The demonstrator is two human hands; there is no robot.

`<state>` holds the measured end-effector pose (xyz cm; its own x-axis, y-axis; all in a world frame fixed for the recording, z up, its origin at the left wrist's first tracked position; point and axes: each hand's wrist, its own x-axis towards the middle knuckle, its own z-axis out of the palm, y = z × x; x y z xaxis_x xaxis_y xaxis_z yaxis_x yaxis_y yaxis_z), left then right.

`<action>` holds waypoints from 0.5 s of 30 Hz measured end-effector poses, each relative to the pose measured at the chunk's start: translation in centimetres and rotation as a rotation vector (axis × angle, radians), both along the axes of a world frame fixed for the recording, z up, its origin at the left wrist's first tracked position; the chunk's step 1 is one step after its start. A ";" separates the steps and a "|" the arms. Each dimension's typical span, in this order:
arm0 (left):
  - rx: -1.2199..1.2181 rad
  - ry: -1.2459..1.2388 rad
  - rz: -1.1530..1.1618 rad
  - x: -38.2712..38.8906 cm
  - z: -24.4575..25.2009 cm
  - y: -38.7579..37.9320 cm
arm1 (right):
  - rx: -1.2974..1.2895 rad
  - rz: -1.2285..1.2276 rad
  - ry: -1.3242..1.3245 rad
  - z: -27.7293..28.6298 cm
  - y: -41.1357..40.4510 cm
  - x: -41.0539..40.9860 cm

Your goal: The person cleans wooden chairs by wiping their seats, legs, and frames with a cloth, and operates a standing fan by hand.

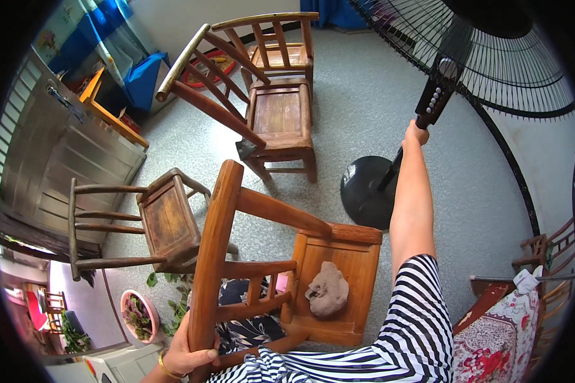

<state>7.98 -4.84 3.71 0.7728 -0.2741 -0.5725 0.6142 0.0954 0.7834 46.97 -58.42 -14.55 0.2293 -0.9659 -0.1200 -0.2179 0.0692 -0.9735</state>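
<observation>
My left hand (191, 352) grips the top rail of a wooden chair (215, 244) close to my body. A lumpy greyish-brown cloth-like bundle (329, 292) lies on that chair's seat. With my arm stretched out, my right hand (416, 134) is closed around the pole of a black standing fan (433, 98), just below its row of buttons. The fan's round base (369, 191) rests on the floor, and its wire cage fills the upper right.
More wooden chairs stand ahead (280, 112) and to the left (170, 215). A pink basin of leafy vegetables (140, 316) sits lower left, near a metal door (72, 158). At the lower right is a table with a floral cloth (498, 335). A red tray (208, 69) lies behind the chairs.
</observation>
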 end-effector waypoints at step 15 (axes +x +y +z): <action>-0.062 0.003 -0.020 0.4 0.0 -0.3 | 0.060 -0.052 -0.033 1.0 2.3 -1.6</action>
<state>8.41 -5.13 3.71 0.7651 -0.3247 -0.5561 0.6187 0.1315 0.7745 45.40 -56.11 -13.59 0.1833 -0.9681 -0.1709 -0.1802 0.1378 -0.9739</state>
